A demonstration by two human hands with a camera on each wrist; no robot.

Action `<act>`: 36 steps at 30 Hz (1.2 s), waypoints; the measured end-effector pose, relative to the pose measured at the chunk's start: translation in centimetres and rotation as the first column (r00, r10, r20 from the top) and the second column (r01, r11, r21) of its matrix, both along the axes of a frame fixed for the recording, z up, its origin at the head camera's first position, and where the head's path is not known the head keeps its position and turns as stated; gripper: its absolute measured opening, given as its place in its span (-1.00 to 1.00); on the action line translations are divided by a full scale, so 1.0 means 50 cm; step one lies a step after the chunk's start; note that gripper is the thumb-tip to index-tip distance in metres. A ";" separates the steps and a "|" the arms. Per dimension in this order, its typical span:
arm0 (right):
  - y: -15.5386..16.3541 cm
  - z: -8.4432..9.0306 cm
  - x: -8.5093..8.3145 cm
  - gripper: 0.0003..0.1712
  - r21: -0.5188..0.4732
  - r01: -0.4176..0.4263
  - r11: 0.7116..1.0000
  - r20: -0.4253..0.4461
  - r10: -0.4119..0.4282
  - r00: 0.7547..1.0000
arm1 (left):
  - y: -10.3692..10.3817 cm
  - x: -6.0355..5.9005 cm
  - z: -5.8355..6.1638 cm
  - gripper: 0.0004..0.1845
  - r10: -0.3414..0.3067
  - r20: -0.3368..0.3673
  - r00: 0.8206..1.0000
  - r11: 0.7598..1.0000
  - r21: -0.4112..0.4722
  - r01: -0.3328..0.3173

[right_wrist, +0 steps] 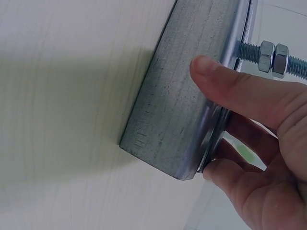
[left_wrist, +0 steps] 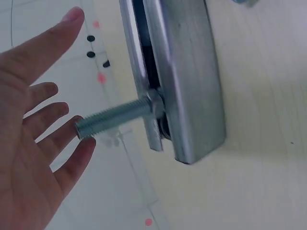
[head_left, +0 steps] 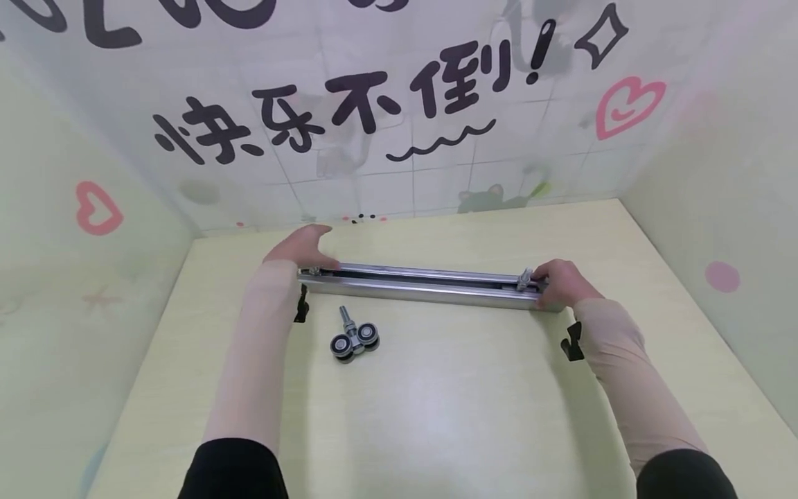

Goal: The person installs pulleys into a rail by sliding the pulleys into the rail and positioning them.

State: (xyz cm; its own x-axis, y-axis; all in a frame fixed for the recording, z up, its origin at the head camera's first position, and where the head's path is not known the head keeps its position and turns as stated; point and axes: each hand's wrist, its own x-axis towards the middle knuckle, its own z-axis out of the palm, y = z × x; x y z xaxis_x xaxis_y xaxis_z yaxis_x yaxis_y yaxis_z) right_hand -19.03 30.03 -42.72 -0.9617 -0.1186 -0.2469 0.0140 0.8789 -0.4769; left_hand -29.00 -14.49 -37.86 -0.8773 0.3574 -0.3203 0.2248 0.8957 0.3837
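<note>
Gripping rail (head_left: 430, 284) end, right hand (head_left: 561, 283); table (head_left: 474, 416) edge near.

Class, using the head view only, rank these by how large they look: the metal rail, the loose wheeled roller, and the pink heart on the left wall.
1. metal rail
2. pink heart and wheeled roller: look alike, unranked.

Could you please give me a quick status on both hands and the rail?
Left hand open, fingertips touching the threaded bolt. Right hand grips the long silver metal rail at its end. Loose black-wheeled roller carriage lies on the table, apart.
</note>
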 end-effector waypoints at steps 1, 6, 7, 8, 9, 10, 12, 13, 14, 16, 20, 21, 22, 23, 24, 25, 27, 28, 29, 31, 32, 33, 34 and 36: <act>0.000 0.000 0.000 -0.32 0.000 0.001 1.000 -0.001 -0.001 1.000 | 0.015 -0.003 0.003 -0.09 -0.023 -0.012 1.000 1.000 -0.009 0.023; 0.000 0.001 0.000 -0.33 -0.005 0.009 1.000 0.000 -0.009 1.000 | 0.109 -0.008 0.018 -0.11 -0.118 -0.032 0.992 0.992 -0.045 0.117; 0.000 0.001 0.000 -0.33 -0.007 0.012 1.000 0.002 -0.012 1.000 | 0.129 -0.008 0.021 -0.11 -0.133 -0.034 0.991 0.990 -0.053 0.131; 0.001 0.000 0.000 -0.33 -0.008 0.014 1.000 0.004 -0.014 1.000 | 0.149 -0.007 0.025 -0.12 -0.146 -0.033 0.989 0.988 -0.057 0.144; 0.001 0.000 -0.001 -0.33 -0.009 0.015 1.000 0.006 -0.015 1.000 | 0.169 -0.005 0.028 -0.13 -0.162 -0.039 0.986 0.985 -0.063 0.159; 0.002 -0.001 -0.001 -0.33 -0.010 0.016 1.000 0.005 -0.016 1.000 | 0.189 -0.004 0.031 -0.13 -0.178 -0.043 0.983 0.982 -0.070 0.175; 0.002 -0.002 -0.002 -0.33 -0.021 0.021 1.000 0.009 -0.021 1.000 | 0.224 -0.001 0.032 -0.15 -0.212 -0.059 0.975 0.975 -0.080 0.207; 0.002 -0.004 -0.003 -0.33 -0.026 0.021 0.999 0.007 -0.021 1.000 | 0.242 0.001 0.033 -0.15 -0.224 -0.063 0.972 0.972 -0.081 0.219; 0.002 -0.005 -0.004 -0.33 -0.029 0.021 0.999 0.005 -0.021 1.000 | 0.259 0.003 0.034 -0.16 -0.237 -0.064 0.969 0.969 -0.082 0.232; 0.003 -0.005 -0.005 -0.33 -0.031 0.014 0.999 -0.008 -0.014 1.000 | 0.294 0.008 0.035 -0.17 -0.264 -0.066 0.962 0.962 -0.088 0.258; 0.004 -0.007 -0.006 -0.34 -0.026 0.004 1.000 -0.028 -0.005 1.000 | 0.360 0.020 0.037 -0.20 -0.338 -0.075 0.938 0.939 -0.100 0.330; 0.003 -0.007 -0.007 -0.34 -0.024 0.003 1.000 -0.031 -0.004 1.000 | 0.376 0.023 0.036 -0.21 -0.360 -0.080 0.929 0.930 -0.102 0.352; 0.004 -0.008 -0.007 -0.34 -0.025 0.006 1.000 -0.029 -0.007 1.000 | 0.391 0.027 0.036 -0.22 -0.381 -0.083 0.921 0.922 -0.105 0.372; 0.005 -0.008 -0.008 -0.34 -0.024 0.008 1.000 -0.027 -0.009 1.000 | 0.405 0.029 0.035 -0.22 -0.405 -0.087 0.910 0.912 -0.113 0.395; 0.004 -0.008 -0.008 -0.34 -0.025 0.010 1.000 -0.025 -0.011 1.000 | 0.420 0.031 0.033 -0.23 -0.428 -0.094 0.899 0.901 -0.119 0.416; 0.005 -0.008 -0.008 -0.34 -0.027 0.013 1.000 -0.021 -0.014 1.000 | 0.434 0.035 0.032 -0.23 -0.446 -0.098 0.890 0.892 -0.125 0.434; 0.004 -0.007 -0.009 -0.34 -0.028 0.016 0.999 -0.017 -0.016 1.000 | 0.460 0.040 0.028 -0.23 -0.474 -0.103 0.875 0.878 -0.136 0.460; 0.004 -0.007 -0.009 -0.34 -0.031 0.017 0.999 -0.015 -0.018 1.000 | 0.472 0.042 0.026 -0.23 -0.484 -0.104 0.869 0.872 -0.143 0.468; 0.004 -0.006 -0.009 -0.34 -0.033 0.017 0.999 -0.015 -0.018 1.000 | 0.484 0.044 0.023 -0.23 -0.494 -0.107 0.863 0.866 -0.148 0.477; 0.003 -0.005 -0.009 -0.35 -0.038 0.015 0.999 -0.021 -0.016 1.000 | 0.507 0.050 0.019 -0.22 -0.505 -0.108 0.856 0.860 -0.150 0.488; 0.003 -0.005 -0.009 -0.35 -0.038 0.012 0.999 -0.028 -0.013 1.000 | 0.518 0.054 0.017 -0.23 -0.509 -0.109 0.854 0.858 -0.149 0.492; 0.003 -0.005 -0.009 -0.36 -0.038 0.009 0.999 -0.036 -0.010 0.999 | 0.529 0.058 0.015 -0.24 -0.514 -0.110 0.851 0.855 -0.148 0.497; 0.004 -0.005 -0.009 -0.37 -0.037 0.006 0.999 -0.044 -0.007 0.999 | 0.539 0.062 0.013 -0.25 -0.519 -0.111 0.847 0.852 -0.147 0.503; 0.005 -0.005 -0.008 -0.39 -0.036 -0.004 0.999 -0.060 0.002 0.998 | 0.557 0.070 0.008 -0.27 -0.531 -0.119 0.839 0.845 -0.141 0.515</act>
